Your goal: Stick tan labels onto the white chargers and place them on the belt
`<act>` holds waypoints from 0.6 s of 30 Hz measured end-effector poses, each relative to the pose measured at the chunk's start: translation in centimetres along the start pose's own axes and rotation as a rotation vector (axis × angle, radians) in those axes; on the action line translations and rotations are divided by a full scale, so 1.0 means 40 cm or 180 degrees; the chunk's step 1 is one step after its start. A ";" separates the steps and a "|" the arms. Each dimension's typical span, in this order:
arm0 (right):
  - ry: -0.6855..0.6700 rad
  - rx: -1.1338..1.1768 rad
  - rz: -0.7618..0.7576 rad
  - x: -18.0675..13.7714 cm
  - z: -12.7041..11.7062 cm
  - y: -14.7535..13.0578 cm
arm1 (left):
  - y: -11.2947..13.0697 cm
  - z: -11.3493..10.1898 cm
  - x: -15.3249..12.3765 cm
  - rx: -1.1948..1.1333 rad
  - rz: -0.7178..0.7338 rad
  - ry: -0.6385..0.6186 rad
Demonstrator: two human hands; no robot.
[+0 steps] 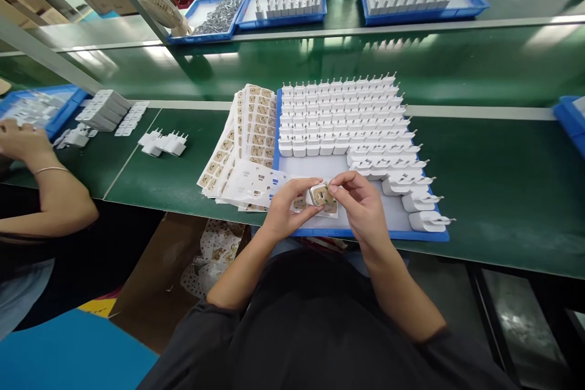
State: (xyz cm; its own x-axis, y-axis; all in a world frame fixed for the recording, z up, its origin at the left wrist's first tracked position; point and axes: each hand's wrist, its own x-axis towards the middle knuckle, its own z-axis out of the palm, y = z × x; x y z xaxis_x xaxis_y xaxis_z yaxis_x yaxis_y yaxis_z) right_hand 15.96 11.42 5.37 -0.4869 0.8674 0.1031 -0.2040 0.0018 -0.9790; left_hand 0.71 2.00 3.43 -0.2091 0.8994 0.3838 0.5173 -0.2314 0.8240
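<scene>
Between thumb and fingers, my left hand (289, 207) grips a white plug charger (319, 195) whose tan-covered end faces up. The fingertips of my right hand (361, 204) are pinched at the right edge of that tan sticker. Under both hands lies a blue tray (402, 234) with rows of white plug chargers (338, 116), their pins pointing up at the back and to the right in front. A partly used sticker sheet (256, 183) overlaps the tray's left edge. Beside it are fanned stacks of tan sticker sheets (258, 122).
Left of the sheets, a few loose chargers (163, 142) lie on the green bench (493, 195). A co-worker's arm (50, 195) reaches in at far left, near a blue tray (68, 103). Behind, a shelf carries trays of parts (219, 15) and a small fan (162, 9).
</scene>
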 end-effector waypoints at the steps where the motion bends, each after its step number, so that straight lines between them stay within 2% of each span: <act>1: 0.0004 0.0008 -0.0001 0.000 0.001 0.000 | -0.001 0.000 0.000 0.0003 0.0005 0.0003; 8: 0.0020 0.0010 0.0007 -0.005 0.004 0.001 | -0.004 0.001 0.001 -0.0050 0.0196 0.0063; 18: 0.0180 -0.0229 -0.0116 -0.014 0.021 0.001 | -0.003 0.001 -0.001 0.0018 0.0099 0.0065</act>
State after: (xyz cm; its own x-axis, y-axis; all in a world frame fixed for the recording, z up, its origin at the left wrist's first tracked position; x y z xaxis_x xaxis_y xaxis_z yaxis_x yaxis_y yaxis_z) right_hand 15.49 10.52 5.43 -0.4312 0.8927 0.1307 -0.1580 0.0679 -0.9851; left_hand 0.69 2.00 3.30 -0.2097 0.8841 0.4176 0.5283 -0.2569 0.8092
